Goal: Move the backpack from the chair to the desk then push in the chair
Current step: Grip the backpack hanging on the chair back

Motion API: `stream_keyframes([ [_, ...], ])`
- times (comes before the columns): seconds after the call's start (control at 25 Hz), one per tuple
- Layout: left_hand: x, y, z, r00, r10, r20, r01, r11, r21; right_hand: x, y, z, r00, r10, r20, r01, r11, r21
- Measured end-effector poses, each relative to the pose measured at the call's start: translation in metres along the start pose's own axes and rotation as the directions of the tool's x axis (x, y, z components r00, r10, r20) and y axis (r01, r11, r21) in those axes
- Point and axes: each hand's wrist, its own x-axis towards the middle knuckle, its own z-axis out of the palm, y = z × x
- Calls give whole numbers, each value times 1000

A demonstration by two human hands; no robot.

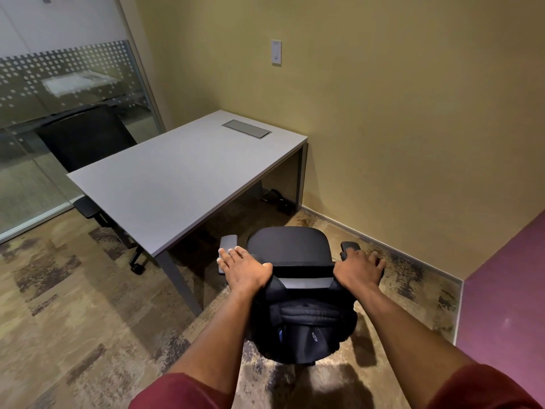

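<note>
A black backpack (300, 326) rests on the black office chair (290, 245), with its carry handle and straps facing up at me. The chair stands just off the near right corner of the grey desk (177, 178). My left hand (243, 268) clasps the backpack's upper left side, its fingers reaching over the chair's grey left armrest (228, 240). My right hand (361, 267) clasps the upper right side by the black right armrest (351, 246). The backpack hides most of the seat.
A grey cable hatch (246, 129) is set into the desk's far end. A second black chair (85, 137) stands at the desk's left, in front of a glass wall. Yellow wall and cables (277, 197) lie behind the desk. A purple wall (507, 290) is at right.
</note>
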Motion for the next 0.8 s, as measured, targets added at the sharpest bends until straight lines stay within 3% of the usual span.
stream_keyframes([
  [0.16,-2,-3,-5,997,-76,-10,75,994,-74,-2,1,0,994,99,47,-104,987,124],
  [0.4,-8,-11,-10,975,-222,-14,207,930,-302,-4,14,0,983,178,-38,-163,955,248],
  [0.8,-21,-27,-7,941,-328,-86,224,792,-568,-8,23,12,930,363,-66,-277,806,522],
])
